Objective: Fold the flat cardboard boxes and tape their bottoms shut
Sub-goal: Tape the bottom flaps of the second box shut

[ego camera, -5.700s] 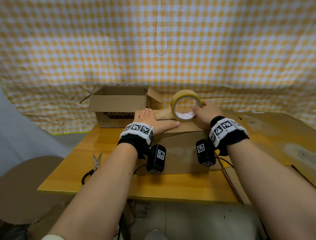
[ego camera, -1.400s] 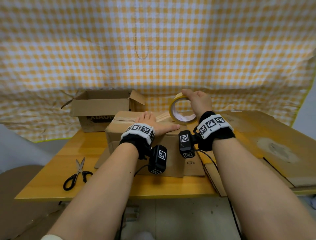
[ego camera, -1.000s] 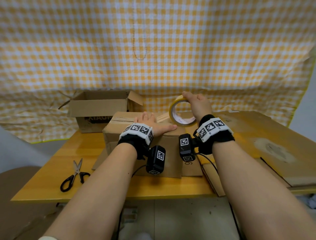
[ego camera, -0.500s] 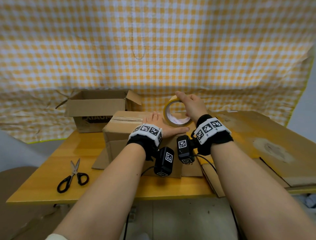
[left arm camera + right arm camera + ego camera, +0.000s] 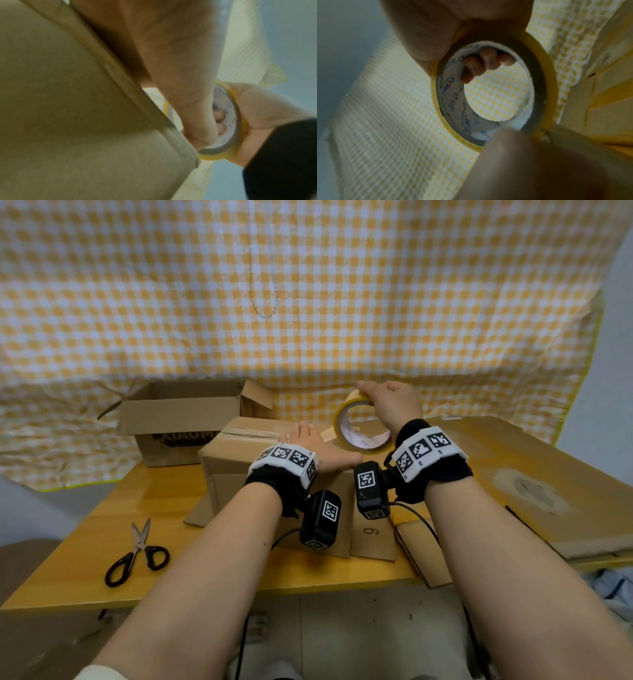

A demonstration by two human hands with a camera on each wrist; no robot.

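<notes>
A folded brown cardboard box stands on the wooden table with its flaps closed on top. My left hand lies flat on those flaps, fingers straight, pressing them down; the left wrist view shows the box under the palm. A strip of tape runs along the top seam. Just right of the box, my right hand grips a yellow tape roll from above, held upright at the box's right edge. In the right wrist view its fingertips curl inside the roll.
An open cardboard box stands at the back left. Black-handled scissors lie near the table's front left. Flat cardboard sheets cover the right part of the table. A yellow checked cloth hangs behind.
Over the last seconds my right hand shifted its grip to the top of the tape roll. The left hand has stayed flat on the box. The camera view drifted slightly.
</notes>
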